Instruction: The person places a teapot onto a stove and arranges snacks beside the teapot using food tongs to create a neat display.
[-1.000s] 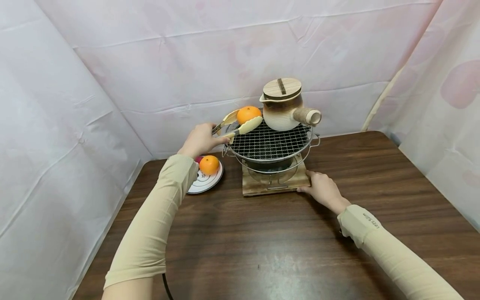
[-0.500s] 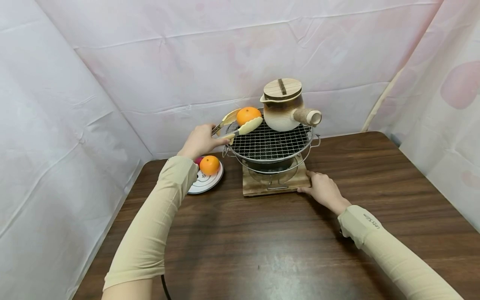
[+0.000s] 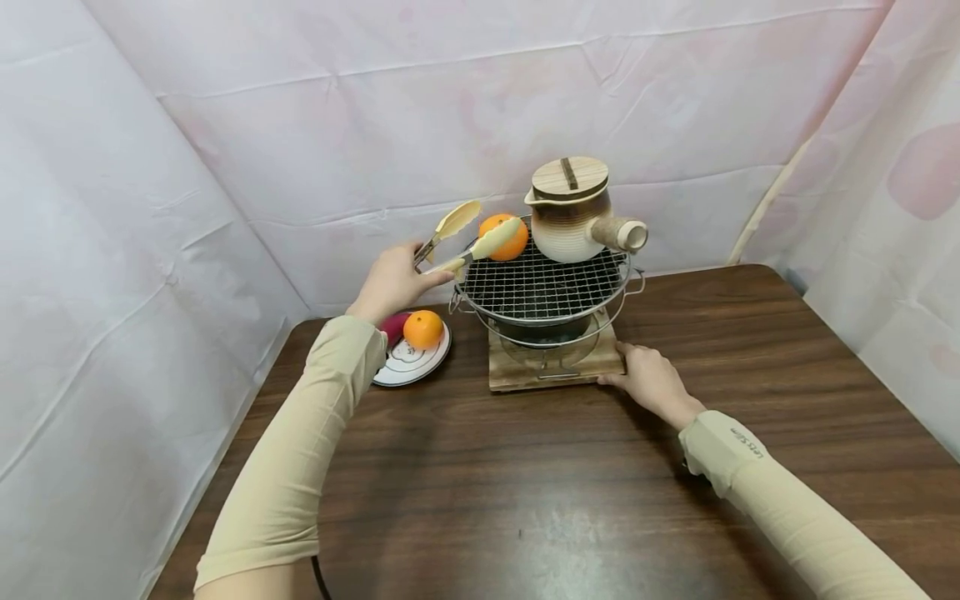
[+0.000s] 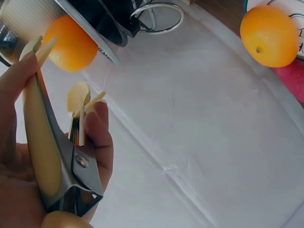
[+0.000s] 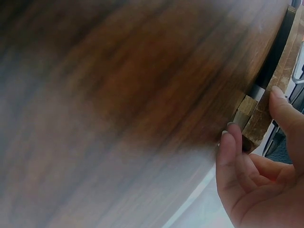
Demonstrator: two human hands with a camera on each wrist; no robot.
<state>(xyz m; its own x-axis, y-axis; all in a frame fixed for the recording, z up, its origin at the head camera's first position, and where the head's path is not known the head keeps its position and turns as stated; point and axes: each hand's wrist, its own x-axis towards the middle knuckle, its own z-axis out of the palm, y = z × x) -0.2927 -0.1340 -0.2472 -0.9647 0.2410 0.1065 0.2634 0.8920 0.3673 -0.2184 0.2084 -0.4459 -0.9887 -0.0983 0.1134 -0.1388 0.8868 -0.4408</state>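
Cream-tipped tongs [image 3: 491, 241], held by the left hand [image 3: 390, 283] with jaws spread (apparently leaving the orange [image 3: 513, 247] unclamped), extend over the grill mesh [image 3: 536, 287]'s left edge, where the orange rests; the right hand [image 3: 651, 380] grips the wooden base [image 3: 517, 378]'s near-right corner, presumably for stability.

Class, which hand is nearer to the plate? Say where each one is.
Left. The left hand, holding tongs, hovers close to the plate, its sleeve partly hiding it. The right hand grips the wooden board, on the side away from the plate.
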